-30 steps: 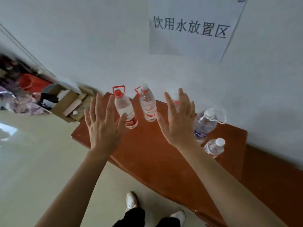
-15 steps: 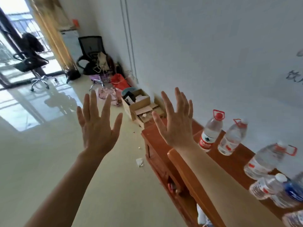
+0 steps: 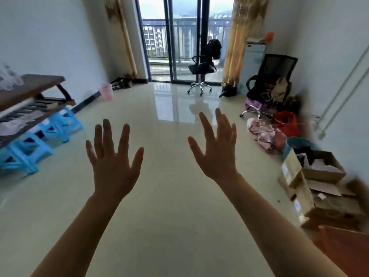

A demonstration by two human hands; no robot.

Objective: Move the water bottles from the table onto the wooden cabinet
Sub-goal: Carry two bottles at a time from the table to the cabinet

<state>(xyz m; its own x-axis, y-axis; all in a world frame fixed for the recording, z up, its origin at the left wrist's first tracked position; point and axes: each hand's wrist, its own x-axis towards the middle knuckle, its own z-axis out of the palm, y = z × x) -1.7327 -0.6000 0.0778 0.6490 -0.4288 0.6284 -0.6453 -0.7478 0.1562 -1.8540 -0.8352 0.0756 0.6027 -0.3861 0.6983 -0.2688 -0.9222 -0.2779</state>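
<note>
We can read no text, label, brand, number or sign in this view. The cardboard boxes (image 3: 319, 172) on the right carry pale patches, too blurred for us to make out.

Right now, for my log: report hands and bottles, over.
Left hand open, empty. Right hand open, empty. No bottle clearly seen; blurred clear shapes on table, far left. Blue stools below it.
</note>
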